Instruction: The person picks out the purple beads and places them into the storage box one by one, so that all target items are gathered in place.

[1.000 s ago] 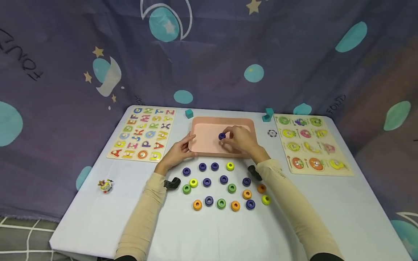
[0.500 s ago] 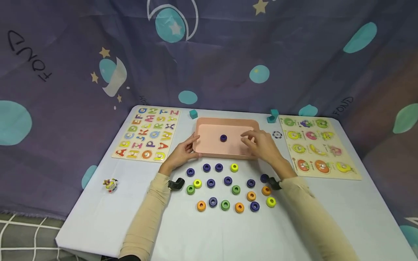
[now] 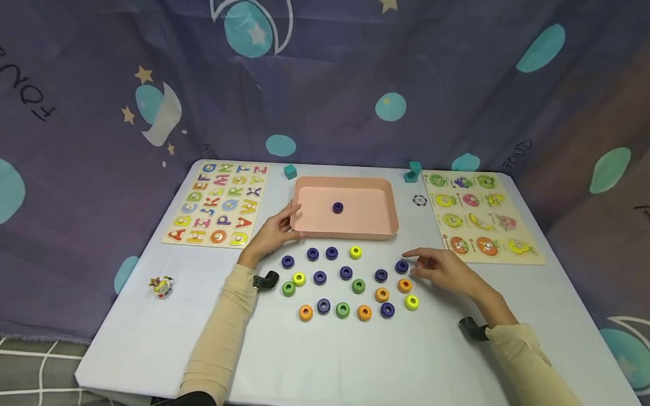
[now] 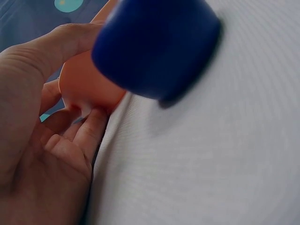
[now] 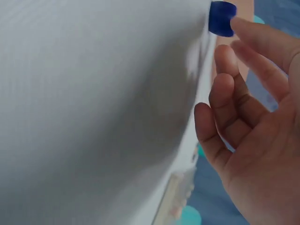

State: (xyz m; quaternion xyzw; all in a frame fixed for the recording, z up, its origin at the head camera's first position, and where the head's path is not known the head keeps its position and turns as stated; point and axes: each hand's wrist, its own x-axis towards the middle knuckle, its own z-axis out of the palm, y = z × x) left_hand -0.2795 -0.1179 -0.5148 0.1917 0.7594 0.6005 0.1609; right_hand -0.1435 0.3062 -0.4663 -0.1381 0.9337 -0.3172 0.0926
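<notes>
A pink tray [image 3: 365, 232] lies at the back middle of the table with one dark blue ring [image 3: 337, 208] in it. My left hand [image 3: 271, 232] grips the tray's left front corner, thumb and fingers on either side of it in the left wrist view. My right hand [image 3: 447, 272] hovers over the table with parted, bent fingers and nothing between them. Its fingertips are right beside a blue ring [image 3: 402, 267] at the right end of the loose rings; the right wrist view shows the thumb close to this blue ring [image 5: 221, 18].
Several blue, green, orange and yellow rings lie scattered in front of the tray. An alphabet board [image 3: 215, 206] lies left, a fruit board [image 3: 479, 220] right. Teal blocks [image 3: 413, 172], a black-and-white chip [image 3: 420, 201] and a small figurine [image 3: 161, 287] are also there.
My right hand released the blue ring in the tray, then moved right and toward the front, over to the outermost blue ring. My left hand stays on the tray's corner.
</notes>
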